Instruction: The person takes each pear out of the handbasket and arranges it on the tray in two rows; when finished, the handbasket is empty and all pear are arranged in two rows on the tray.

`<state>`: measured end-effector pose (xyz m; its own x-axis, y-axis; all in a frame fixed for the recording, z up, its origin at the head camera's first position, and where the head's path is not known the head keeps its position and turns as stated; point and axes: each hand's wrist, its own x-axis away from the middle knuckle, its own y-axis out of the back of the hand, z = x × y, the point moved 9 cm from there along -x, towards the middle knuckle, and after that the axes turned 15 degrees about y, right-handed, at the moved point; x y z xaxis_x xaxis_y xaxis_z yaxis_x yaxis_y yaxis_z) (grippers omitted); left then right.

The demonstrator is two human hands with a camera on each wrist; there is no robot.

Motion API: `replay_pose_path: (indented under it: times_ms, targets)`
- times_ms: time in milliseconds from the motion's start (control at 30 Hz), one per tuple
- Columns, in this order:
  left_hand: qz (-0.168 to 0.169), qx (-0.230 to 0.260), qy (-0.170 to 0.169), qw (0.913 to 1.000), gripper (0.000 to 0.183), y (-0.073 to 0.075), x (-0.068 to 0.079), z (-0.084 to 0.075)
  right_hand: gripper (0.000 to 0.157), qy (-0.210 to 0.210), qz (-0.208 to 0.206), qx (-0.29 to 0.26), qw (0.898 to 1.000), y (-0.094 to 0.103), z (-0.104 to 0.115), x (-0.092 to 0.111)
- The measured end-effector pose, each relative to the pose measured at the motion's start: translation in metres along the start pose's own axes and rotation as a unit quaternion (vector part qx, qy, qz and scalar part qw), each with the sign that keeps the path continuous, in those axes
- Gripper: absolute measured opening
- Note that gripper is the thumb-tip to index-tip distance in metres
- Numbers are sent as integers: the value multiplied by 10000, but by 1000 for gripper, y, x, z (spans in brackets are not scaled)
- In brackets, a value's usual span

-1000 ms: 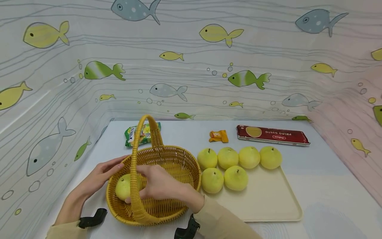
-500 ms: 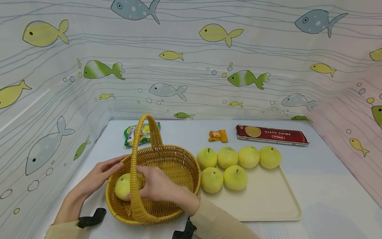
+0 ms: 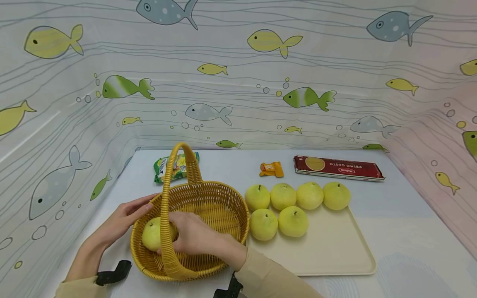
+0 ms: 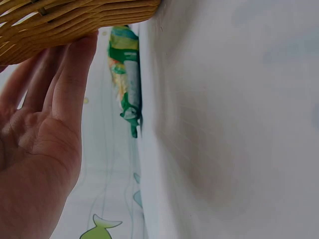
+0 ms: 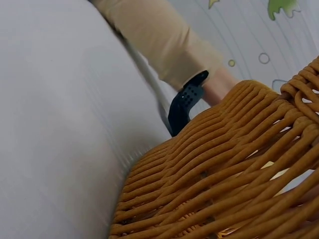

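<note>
A yellow wicker basket (image 3: 223, 192) with a tall handle stands at the left front. Inside, at its left end, lies a round yellow-green fruit (image 3: 150, 234), partly behind the handle. My right hand (image 3: 193, 234) reaches into the basket, thumb at the fruit's near side and fingers at its right and far side; the handle hides some contact. My left hand (image 3: 121, 219) rests against the basket's outer left wall near the rim. In the left wrist view, the left hand's long fingers (image 4: 75, 74) extend nearly straight up to the wicker. Woven wall (image 5: 199, 174) fills much of the right wrist view.
Right of the basket, a cream tray (image 3: 328, 252) bears several similar fruits (image 3: 293, 221) in two rows. Behind stand a green packet (image 3: 160, 169), a small orange packet (image 3: 271, 169) and a long red biscuit pack (image 3: 338, 168). Fish-printed sheeting (image 3: 238, 95) walls the back and sides.
My right hand has lowered slightly beside the fruit in the basket. The left hand stays against the rim, and the fruit remains at the left end.
</note>
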<state>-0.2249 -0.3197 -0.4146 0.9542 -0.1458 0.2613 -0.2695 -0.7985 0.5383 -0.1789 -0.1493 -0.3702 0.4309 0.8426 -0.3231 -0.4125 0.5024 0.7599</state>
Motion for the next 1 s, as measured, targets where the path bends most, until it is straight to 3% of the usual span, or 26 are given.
replay_pose_path:
  times_ms: [233, 500, 1000]
  targets:
    - [13, 16, 78, 10000, 48, -1, 0, 0, 40, 76, 315, 190, 9993, -4, 2, 0]
    - [0, -10, 75, 10000, 48, -1, -1, -1, 53, 339, 586, 184, 9975, -8, 6, -1]
    - [-1, -10, 78, 10000, 48, 0, 0, 0, 49, 126, 689, 18, 9975, -11, 3, 2]
